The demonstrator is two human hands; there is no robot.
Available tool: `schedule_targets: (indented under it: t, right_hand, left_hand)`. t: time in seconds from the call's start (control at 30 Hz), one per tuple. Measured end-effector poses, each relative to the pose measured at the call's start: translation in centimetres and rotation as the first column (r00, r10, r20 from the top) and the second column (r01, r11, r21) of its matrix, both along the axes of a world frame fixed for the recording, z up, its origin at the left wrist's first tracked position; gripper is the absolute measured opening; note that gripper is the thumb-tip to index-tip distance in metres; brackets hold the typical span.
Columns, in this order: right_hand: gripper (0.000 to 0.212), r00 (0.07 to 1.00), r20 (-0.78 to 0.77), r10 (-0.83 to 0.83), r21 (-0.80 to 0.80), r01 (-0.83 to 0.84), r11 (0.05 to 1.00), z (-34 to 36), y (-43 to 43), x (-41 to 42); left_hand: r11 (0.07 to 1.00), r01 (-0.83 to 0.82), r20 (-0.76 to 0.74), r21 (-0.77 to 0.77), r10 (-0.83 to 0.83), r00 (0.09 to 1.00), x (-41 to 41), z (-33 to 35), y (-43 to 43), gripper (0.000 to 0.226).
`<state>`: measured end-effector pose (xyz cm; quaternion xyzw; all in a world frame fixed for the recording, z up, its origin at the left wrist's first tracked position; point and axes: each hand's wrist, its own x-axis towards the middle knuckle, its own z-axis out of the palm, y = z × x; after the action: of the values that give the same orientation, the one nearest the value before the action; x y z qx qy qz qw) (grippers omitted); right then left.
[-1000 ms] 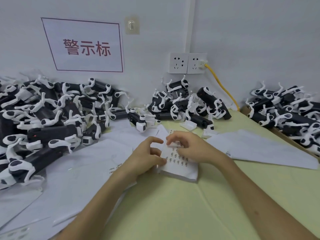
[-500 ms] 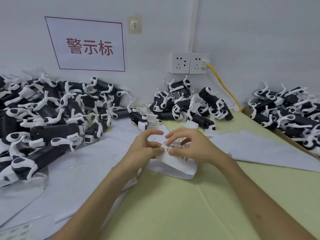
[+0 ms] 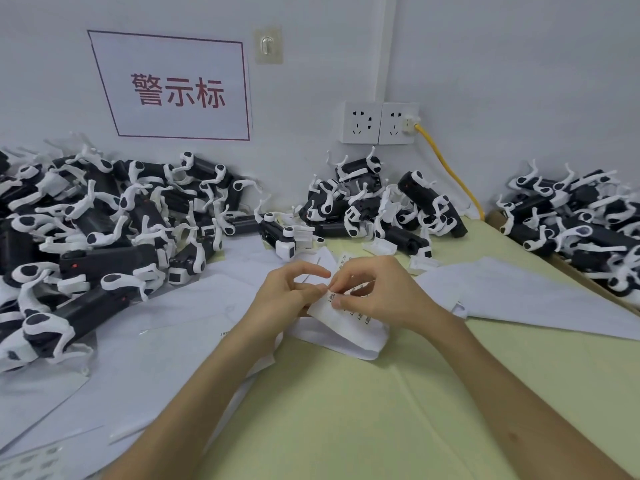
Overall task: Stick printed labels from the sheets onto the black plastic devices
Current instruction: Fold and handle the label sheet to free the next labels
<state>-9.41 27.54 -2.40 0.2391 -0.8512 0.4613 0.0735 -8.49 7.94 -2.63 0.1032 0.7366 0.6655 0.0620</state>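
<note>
left hand (image 3: 284, 296): fingers curled, thumb and fingertips pinching the near-left edge of the label sheet (image 3: 346, 329); index finger stretched over the top.
right hand (image 3: 377, 292): thumb and forefinger nipped onto the same sheet, right beside the left fingertips; the other fingers were curled over it.
hands together: fingertips almost touching, both clamped on the sheet at bench centre.
label sheet: white, bent, small printed rows showing; lifted between the hands, far end poking out past the right knuckles, lower part resting on loose white paper (image 3: 166, 327). Could not tell if a label was lifted.
bench (image 3: 346, 420): pale yellow-green top, papers spread over left side and right (image 3: 519, 296).
nearest device (image 3: 282, 237): black with white parts, lay just beyond the hands, not touched.
left pile (image 3: 104, 237): black devices with white clips, heaped against the wall, well left of the hands.
middle pile (image 3: 381, 209): behind the hands, by the wall.
right pile (image 3: 581, 223): far right edge.
wall: sign (image 3: 173, 88) with red characters, sockets (image 3: 377, 123), yellow cable (image 3: 446, 168) plugged in.
</note>
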Motion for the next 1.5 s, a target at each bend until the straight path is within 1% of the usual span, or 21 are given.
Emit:
schedule_targets:
  t: [0.13,0.23,0.27,0.33,0.4,0.47,0.53,0.6,0.73,0.9,1.17,1.23,1.3,1.4,1.5]
  right_hand:
    - [0.015,1.0,-0.011,0.006,-0.001,-0.006,1.0,0.1,-0.3,0.4]
    - [0.021,0.998,-0.028,0.056,-0.001,-0.056,0.998,0.7,-0.5,0.7]
    - [0.021,0.997,-0.018,0.075,-0.035,-0.075,0.997,0.9,-0.5,0.7]
    - [0.025,0.994,0.019,0.107,-0.175,-0.102,0.979,1.2,-0.4,0.6]
    - [0.035,0.991,0.038,0.127,-0.297,-0.11,0.948,1.5,-0.1,0.3]
    - [0.042,0.989,0.046,0.142,-0.343,-0.118,0.932,1.5,0.3,0.1]
    - [0.047,0.988,0.058,0.143,-0.358,-0.114,0.927,1.5,0.6,-0.1]
    - [0.05,0.989,0.062,0.131,-0.368,-0.099,0.924,1.3,0.6,-0.2]
    - [0.053,0.988,0.059,0.14,-0.369,-0.109,0.923,1.3,0.5,-0.2]
    - [0.052,0.987,0.07,0.146,-0.379,-0.109,0.919,1.5,0.3,0.1]
    - [0.049,0.991,0.052,0.127,-0.366,-0.1,0.925,1.7,0.2,0.4]
    - [0.045,0.992,0.049,0.116,-0.369,-0.089,0.925,1.8,0.1,0.4]
    - [0.035,0.997,0.038,0.068,-0.353,-0.051,0.934,1.7,-0.1,0.2]
    - [0.027,0.999,0.0,-0.048,-0.314,0.045,0.948,1.4,0.0,-0.1]
    - [0.019,0.995,-0.049,-0.083,-0.361,0.06,0.931,1.6,0.0,0.0]
  left_hand:
    - [0.999,0.016,0.03,0.042,-0.017,0.999,0.0,-0.1,-0.1,0.017]
    - [0.997,-0.006,0.049,0.083,0.002,0.999,-0.1,0.1,-0.2,0.017]
    - [0.996,-0.02,0.052,0.089,0.016,0.999,-0.2,0.1,-0.3,0.018]
    - [0.996,-0.059,0.048,0.066,0.056,0.997,-0.2,0.2,-0.3,0.018]
    - [0.992,-0.126,-0.002,-0.004,0.126,0.992,-0.2,0.1,-0.2,0.02]
    - [0.984,-0.173,-0.071,-0.042,0.169,0.983,-0.2,0.3,-0.1,0.022]
    - [0.989,-0.145,-0.088,0.009,0.145,0.986,-0.2,0.6,-0.2,0.019]
    - [0.991,-0.082,-0.071,0.11,0.09,0.993,0.0,1.0,-0.4,0.017]
    - [0.974,-0.03,-0.043,0.225,0.041,0.998,0.0,1.1,-0.4,0.02]
    - [0.949,-0.004,-0.015,0.314,0.009,1.0,0.0,1.3,-0.7,0.022]
    - [0.943,0.012,-0.043,0.331,0.002,0.999,0.1,1.4,-0.6,0.022]
    - [0.944,0.014,-0.046,0.331,0.001,0.999,0.1,1.4,-0.6,0.021]
    - [0.945,0.018,-0.052,0.328,-0.001,0.999,0.2,1.3,-0.6,0.018]
    - [0.965,0.005,-0.104,0.263,0.023,0.994,0.2,1.2,-0.3,0.016]
    - [0.988,-0.007,-0.178,0.157,0.035,0.983,0.3,1.1,-0.1,0.018]
